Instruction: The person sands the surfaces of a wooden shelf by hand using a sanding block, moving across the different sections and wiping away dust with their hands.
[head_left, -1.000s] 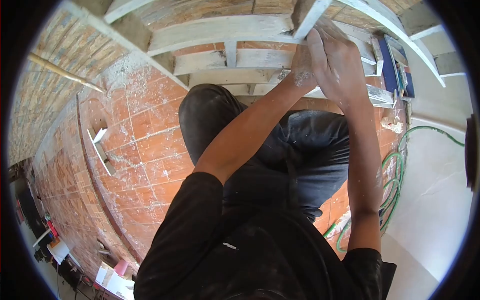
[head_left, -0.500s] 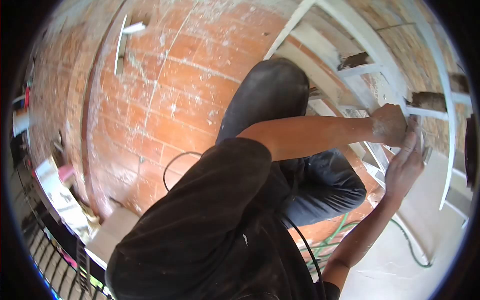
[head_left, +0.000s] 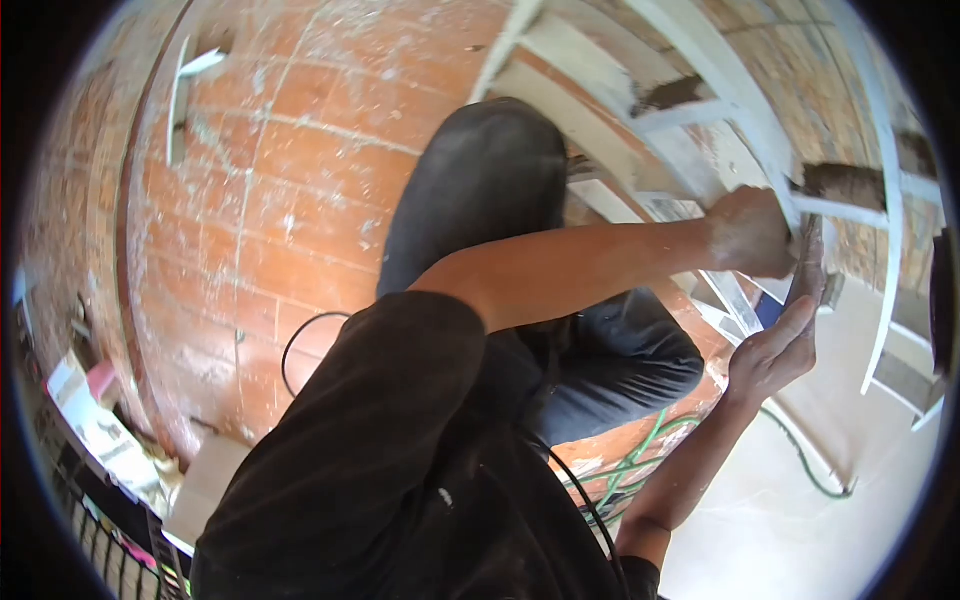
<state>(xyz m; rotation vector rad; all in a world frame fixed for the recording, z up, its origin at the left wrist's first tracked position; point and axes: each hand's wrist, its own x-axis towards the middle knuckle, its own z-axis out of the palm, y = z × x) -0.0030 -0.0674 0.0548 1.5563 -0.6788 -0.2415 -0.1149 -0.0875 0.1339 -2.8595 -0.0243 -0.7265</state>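
Observation:
My left hand (head_left: 752,232) is closed in a fist against the upright of a white-painted frame (head_left: 768,142). Whatever its fingers grip is hidden from this side. Below and to the right of it, my right hand (head_left: 774,352) is closed around the lower end of a thin, flat grey-brown strip (head_left: 811,262). That strip stands nearly upright beside the frame's post, its upper end close to a crossbar (head_left: 845,211). Its exact kind cannot be made out. A small dark blue patch (head_left: 769,309) shows between my hands.
My bent knees (head_left: 490,150) lie near the frame on a stained orange tile floor (head_left: 330,160). A green hose (head_left: 640,455) coils by my right arm, along a pale smooth surface (head_left: 740,510). A white angled piece (head_left: 180,100) lies far left.
My right hand has moved down and away from my left, exposing more of the grey-brown strip. My left hand stays at the frame. The whole view has shifted slightly.

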